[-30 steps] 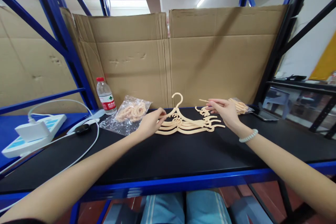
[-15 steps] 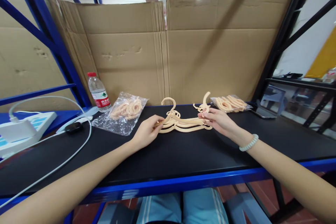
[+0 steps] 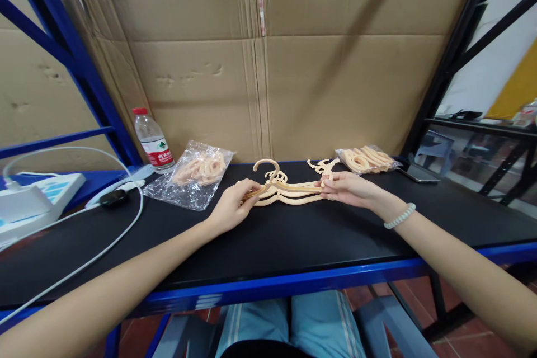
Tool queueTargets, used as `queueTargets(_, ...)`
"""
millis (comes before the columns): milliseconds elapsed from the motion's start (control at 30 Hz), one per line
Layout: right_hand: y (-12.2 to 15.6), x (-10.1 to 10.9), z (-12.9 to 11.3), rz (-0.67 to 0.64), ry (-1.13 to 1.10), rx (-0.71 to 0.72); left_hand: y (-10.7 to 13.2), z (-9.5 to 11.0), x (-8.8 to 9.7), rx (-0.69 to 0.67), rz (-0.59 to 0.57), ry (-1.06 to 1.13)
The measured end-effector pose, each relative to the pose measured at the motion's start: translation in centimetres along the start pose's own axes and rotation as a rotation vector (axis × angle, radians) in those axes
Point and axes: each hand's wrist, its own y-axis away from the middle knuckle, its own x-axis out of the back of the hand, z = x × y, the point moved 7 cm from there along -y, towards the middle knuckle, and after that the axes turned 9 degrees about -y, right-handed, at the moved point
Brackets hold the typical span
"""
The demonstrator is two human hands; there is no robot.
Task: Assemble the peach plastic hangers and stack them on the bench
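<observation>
A cream plastic clothes hanger [image 3: 289,185] is held just above the black tabletop, its hook pointing up and left. My left hand [image 3: 235,201] is closed around its left end. At the right end, my right hand [image 3: 350,190] pinches a small curved cream piece [image 3: 327,179] against or beside the hanger's tip; the fingers partly hide the contact. Another cream hanger [image 3: 293,200] lies on the table below. Behind them are several small cream hook-shaped pieces [image 3: 319,165], partly overlapped by the right-hand piece.
An opened clear bag of cream parts [image 3: 201,170] lies left, beside a red-capped water bottle [image 3: 153,140]. A second bagged bundle [image 3: 367,159] and a phone-like flat object [image 3: 422,170] lie right. White cable and power strip [image 3: 46,201] occupy the left; cardboard [image 3: 361,78] stands behind.
The small curved piece in my right hand has tilted and come down to the hanger's right end. My left hand keeps its grip. The camera view has shifted slightly.
</observation>
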Motion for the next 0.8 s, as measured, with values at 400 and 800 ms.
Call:
queueTargets(400, -0.09, 0.15, 0.79, 0.007, -0.005, -0.086, -0.04, 0.25, -0.05, -0.011, -0.006, -0.001)
queueTargets(800, -0.22, 0.06, 0.6, 0.167, 0.054, 0.189, 0.07, -0.32, -0.26, 0.049, 0.0, 0.009)
